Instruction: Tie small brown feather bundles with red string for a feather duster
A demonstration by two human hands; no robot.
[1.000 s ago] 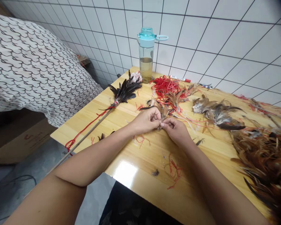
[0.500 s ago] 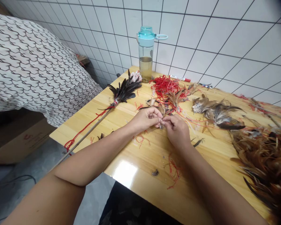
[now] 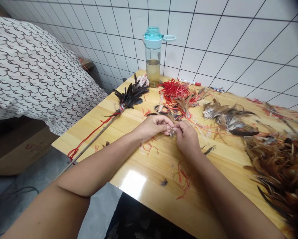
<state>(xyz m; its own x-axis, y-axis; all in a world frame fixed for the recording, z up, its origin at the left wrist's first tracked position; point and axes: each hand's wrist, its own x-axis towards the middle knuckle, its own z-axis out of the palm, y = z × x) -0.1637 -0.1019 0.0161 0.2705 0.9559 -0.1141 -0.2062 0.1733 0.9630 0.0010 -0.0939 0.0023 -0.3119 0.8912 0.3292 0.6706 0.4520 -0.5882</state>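
My left hand (image 3: 159, 126) is closed in a pinch on a small bunch of feathers (image 3: 172, 133), whose pale, fluffy quill ends poke out below the fingertips. My right hand (image 3: 188, 135) meets it there, thumb and forefinger pinched at the same quill ends. Most of the bunch is hidden by my fingers. Just behind lie loose brown feathers (image 3: 186, 103) and a tangle of red string (image 3: 175, 90). To the left, a stick (image 3: 93, 142) bears a tuft of black feathers (image 3: 130, 96) bound at its tip, with red cord (image 3: 88, 136) trailing along it.
A water bottle (image 3: 153, 61) with a blue lid stands by the tiled wall, near a red-capped marker (image 3: 190, 82). Grey-brown feathers (image 3: 228, 118) and a large brown feather pile (image 3: 280, 169) lie at right. String scraps (image 3: 182, 181) dot the wooden table (image 3: 154, 196). Patterned cloth (image 3: 39, 73) hangs at left.
My hands stay together at the quill ends, and the fingers have shifted slightly. More of the pale ends shows below them. The whole view has drifted a little.
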